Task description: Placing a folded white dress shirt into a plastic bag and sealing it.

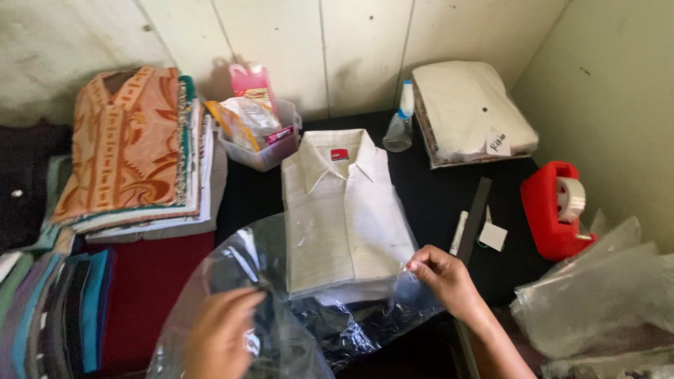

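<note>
A folded white shirt [344, 210] with a small red neck label lies on the dark table, its lower end inside a clear plastic bag [330, 323]. My right hand [446, 281] pinches the bag's edge at the shirt's lower right corner. On the left, my left hand [221, 337] grips the bag's near side, blurred and partly behind the plastic.
A stack of folded patterned shirts [133, 147] lies at the left, with a clear tub of packets [263, 133] beside it. A spray bottle [401, 123] and wrapped white bundle [470, 112] sit behind. At right are a red tape dispenser [558, 207], dark ruler [474, 217], marker [458, 231], more plastic bags [604, 302].
</note>
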